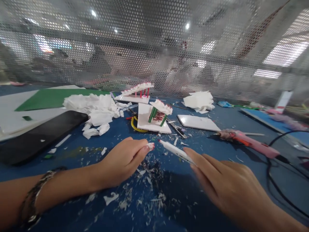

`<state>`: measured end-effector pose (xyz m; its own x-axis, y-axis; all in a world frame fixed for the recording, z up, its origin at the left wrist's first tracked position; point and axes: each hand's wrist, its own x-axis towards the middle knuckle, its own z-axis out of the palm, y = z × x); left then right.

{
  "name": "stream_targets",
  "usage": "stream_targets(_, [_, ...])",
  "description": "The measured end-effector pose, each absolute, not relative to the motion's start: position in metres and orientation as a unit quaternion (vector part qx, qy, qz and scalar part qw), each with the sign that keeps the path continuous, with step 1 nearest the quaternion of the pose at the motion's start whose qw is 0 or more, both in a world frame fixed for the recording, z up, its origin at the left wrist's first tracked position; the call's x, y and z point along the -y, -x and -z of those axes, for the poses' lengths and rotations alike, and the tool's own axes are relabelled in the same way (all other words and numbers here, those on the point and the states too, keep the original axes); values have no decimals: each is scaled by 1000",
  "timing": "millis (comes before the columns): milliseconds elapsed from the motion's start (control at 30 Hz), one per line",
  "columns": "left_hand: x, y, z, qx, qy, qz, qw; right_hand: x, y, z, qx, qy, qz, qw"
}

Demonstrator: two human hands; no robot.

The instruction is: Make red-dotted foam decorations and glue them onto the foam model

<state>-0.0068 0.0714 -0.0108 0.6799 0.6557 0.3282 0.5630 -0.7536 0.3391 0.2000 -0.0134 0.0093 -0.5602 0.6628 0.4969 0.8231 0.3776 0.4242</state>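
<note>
My left hand [124,161] rests on the blue table [169,193], fingers pinched together on a small white piece [151,146] at the fingertips. My right hand [229,183] holds a white pen-like marker [175,150], whose tip points left toward the white piece, a short gap between them. A bracelet [36,196] sits on my left wrist. White scraps and shavings [145,180] lie scattered under and between both hands.
Two small foam models on white bases stand behind, one with green posts [156,117], one with red posts [137,93]. A heap of white scraps [94,108], a black phone [36,137], a pink glue gun [248,141] with black cable, a white sheet [196,122] and a perforated metal screen [154,48] surround them.
</note>
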Motion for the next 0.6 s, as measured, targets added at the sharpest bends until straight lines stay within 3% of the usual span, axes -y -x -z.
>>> stream_targets(167, [-71, 7, 12, -327, -911, -230, 105, 14, -200, -8, 811, 492, 304, 94])
stream_targets(600, [-71, 8, 11, -351, -901, -215, 134, 19, -197, -9, 839, 455, 255, 154])
